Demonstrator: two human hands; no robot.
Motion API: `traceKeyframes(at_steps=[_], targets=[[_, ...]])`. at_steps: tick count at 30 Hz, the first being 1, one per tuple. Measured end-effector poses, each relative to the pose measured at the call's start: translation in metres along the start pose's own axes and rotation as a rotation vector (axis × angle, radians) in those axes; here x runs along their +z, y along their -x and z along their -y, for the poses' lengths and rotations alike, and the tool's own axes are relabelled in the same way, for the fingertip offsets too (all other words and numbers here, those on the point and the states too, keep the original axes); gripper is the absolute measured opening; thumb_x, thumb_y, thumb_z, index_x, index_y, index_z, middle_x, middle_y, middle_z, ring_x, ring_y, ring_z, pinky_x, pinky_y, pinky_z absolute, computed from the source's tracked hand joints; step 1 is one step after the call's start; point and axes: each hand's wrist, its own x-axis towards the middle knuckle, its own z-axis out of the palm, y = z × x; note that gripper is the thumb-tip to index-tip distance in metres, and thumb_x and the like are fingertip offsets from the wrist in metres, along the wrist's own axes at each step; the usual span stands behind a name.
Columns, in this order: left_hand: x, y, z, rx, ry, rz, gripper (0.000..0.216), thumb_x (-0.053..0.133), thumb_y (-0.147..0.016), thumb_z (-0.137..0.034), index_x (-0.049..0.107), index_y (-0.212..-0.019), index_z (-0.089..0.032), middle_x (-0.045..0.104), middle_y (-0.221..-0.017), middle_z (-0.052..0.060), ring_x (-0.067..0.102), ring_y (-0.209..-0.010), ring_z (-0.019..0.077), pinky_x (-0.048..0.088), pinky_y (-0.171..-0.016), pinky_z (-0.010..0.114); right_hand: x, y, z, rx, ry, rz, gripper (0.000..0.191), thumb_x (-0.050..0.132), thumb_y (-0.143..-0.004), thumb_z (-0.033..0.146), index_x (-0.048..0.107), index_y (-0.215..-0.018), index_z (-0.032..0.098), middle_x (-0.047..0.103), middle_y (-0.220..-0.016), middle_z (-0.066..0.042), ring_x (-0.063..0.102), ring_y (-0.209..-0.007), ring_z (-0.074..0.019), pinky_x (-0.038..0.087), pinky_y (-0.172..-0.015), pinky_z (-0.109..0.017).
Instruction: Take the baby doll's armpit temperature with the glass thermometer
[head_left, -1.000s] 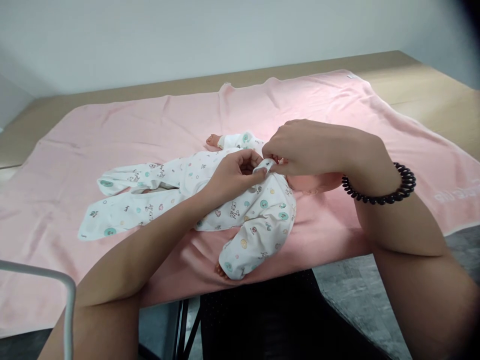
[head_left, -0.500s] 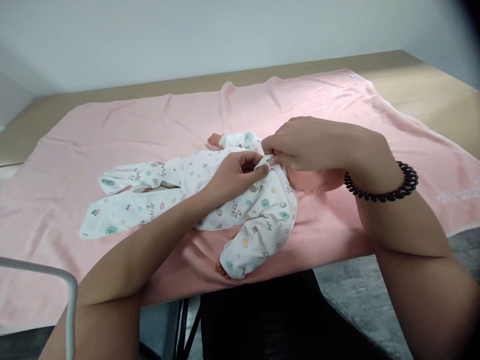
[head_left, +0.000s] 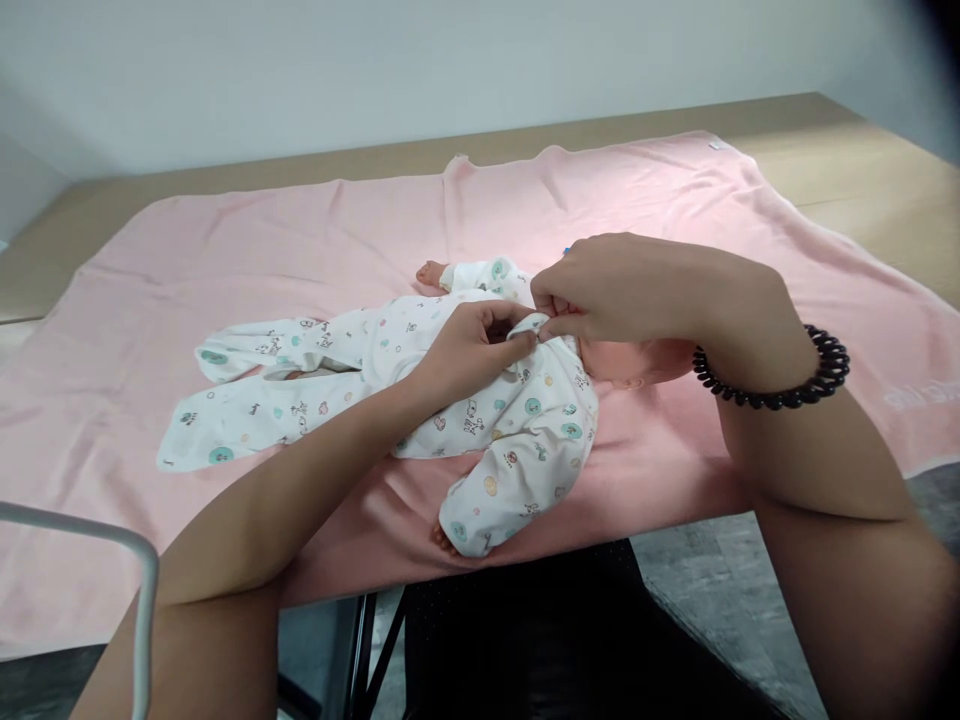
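Note:
A baby doll (head_left: 637, 360) lies on its back with its head to the right, dressed in a white printed top (head_left: 502, 410) and matching trousers (head_left: 262, 410). My left hand (head_left: 480, 345) pinches the edge of the top near the doll's chest. Close to the neck, my right hand (head_left: 581, 295) grips the same cloth edge between thumb and fingers. Both hands nearly meet there, and the exact fastening between them is hidden. The right wrist wears a black coiled band (head_left: 772, 375). My right hand and forearm cover much of the doll's face.
A pink blanket (head_left: 262, 240) spreads under the doll over a wooden table (head_left: 885, 190), its near edge hanging down. A white wall (head_left: 450, 70) stands behind. A grey metal bar (head_left: 142, 600) rises at the lower left, and a dark chair frame (head_left: 367, 640) is below the table.
Both hands keep their hold at the collar; my right hand shifts very slightly to the right. The doll stays in place, and the view moves a little.

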Motion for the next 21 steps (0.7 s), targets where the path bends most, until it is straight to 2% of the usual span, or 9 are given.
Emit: traceKeyframes(at_steps=[7,12,17,21], targets=[[0.0009,0.0009,-0.0003,-0.026,0.140,-0.009,0.031,0.079,-0.078,-0.032,0.074,-0.104,-0.015,0.074,-0.105,0.007,0.067,-0.092,0.0160,0.051,-0.076,0.025,-0.0002,0.0001,0.0056,0.021,0.050,-0.011,0.034,0.057,-0.095,0.022,0.046,-0.064,0.015,0.041,-0.056,0.000,0.029,-0.053,-0.0101,0.020,-0.059,-0.031],[0.0018,0.0014,0.0004,-0.036,0.145,-0.045,0.037,0.078,-0.082,-0.044,0.075,-0.107,-0.016,0.076,-0.105,0.008,0.069,-0.093,0.0174,0.053,-0.073,0.025,0.0026,-0.0014,0.0062,-0.009,0.052,-0.067,0.036,0.060,-0.093,0.021,0.044,-0.061,0.015,0.039,-0.053,0.000,0.026,-0.051,-0.0093,0.019,-0.059,-0.030],[0.0019,0.0008,0.0027,-0.027,0.177,-0.055,0.035,0.080,-0.081,-0.039,0.074,-0.107,-0.016,0.076,-0.108,0.008,0.070,-0.100,0.0184,0.054,-0.084,0.028,0.0032,-0.0027,0.0051,-0.017,0.006,-0.074,0.035,0.062,-0.090,0.019,0.045,-0.060,0.015,0.038,-0.052,0.001,0.026,-0.053,-0.0090,0.018,-0.061,-0.031],[0.0020,0.0006,0.0046,-0.027,0.182,-0.074,0.035,0.081,-0.080,-0.036,0.075,-0.108,-0.016,0.076,-0.106,0.007,0.070,-0.096,0.0180,0.054,-0.082,0.028,0.0044,-0.0028,0.0033,0.000,-0.040,-0.062,0.030,0.060,-0.090,0.022,0.048,-0.063,0.015,0.039,-0.055,0.000,0.031,-0.055,-0.0109,0.019,-0.062,-0.031]])
